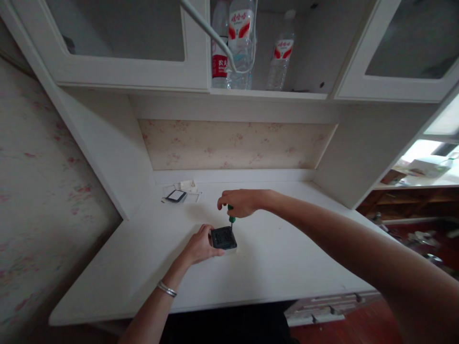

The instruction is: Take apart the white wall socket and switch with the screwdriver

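Note:
A small square box-like device (223, 238), black on top with a pale side, rests on the white tabletop. My left hand (201, 244) is closed around its left side, thumb along the near edge. In my right hand (241, 202) is a green-handled screwdriver (232, 219), held upright from above. Its metal shaft points down and its tip meets the device's right part; whether it sits in a screw is too small to tell.
Behind and left lie a dark-framed square panel (176, 195), a clear frame (191, 197) and a whitish piece (188, 185). Overhead, a cabinet shelf (268, 94) holds plastic bottles (241, 43). A white cable or rod (210, 31) hangs in front of it. The table's front edge (229, 304) is near my body.

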The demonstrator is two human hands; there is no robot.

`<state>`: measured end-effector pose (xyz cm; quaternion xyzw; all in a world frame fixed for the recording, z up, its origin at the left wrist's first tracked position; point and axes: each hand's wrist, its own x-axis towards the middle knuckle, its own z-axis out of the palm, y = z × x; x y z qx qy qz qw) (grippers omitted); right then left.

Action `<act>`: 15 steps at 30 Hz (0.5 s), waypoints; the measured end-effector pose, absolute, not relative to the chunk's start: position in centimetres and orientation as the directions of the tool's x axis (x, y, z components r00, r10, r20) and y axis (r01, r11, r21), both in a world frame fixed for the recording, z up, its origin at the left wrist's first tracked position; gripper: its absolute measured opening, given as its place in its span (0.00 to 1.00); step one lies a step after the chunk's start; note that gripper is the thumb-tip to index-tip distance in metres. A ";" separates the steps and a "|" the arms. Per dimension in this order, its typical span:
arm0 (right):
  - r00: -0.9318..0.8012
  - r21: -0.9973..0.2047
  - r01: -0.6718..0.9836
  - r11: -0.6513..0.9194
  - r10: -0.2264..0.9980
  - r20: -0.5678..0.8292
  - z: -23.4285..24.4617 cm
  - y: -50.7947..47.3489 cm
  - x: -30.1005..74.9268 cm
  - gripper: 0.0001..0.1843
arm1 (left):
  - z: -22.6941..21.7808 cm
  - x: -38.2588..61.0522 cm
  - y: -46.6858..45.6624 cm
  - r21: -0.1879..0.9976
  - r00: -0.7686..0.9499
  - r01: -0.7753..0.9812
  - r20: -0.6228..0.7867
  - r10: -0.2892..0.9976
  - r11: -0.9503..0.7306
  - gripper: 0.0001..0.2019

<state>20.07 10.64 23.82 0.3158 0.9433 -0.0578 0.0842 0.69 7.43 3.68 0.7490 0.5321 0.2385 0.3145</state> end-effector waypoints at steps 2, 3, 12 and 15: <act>-0.783 -0.078 0.608 0.790 0.581 -0.225 23.9 10.6 20.0 0.25 | 3.5 0.7 7.5 0.687 0.323 0.668 0.081 0.943 -0.287 0.36; -0.758 -0.065 0.638 0.767 0.611 -0.229 23.9 10.5 19.9 0.24 | 3.4 0.6 7.5 0.669 0.325 0.677 0.102 0.940 -0.307 0.36; -0.747 -0.071 0.645 0.761 0.609 -0.267 24.3 10.4 19.8 0.25 | 3.5 0.7 7.6 0.620 0.334 0.706 0.136 0.933 -0.343 0.35; -0.664 -0.011 0.733 0.680 0.712 -0.227 24.1 10.3 19.8 0.21 | 3.7 0.7 7.5 0.628 0.329 0.704 0.125 0.936 -0.331 0.34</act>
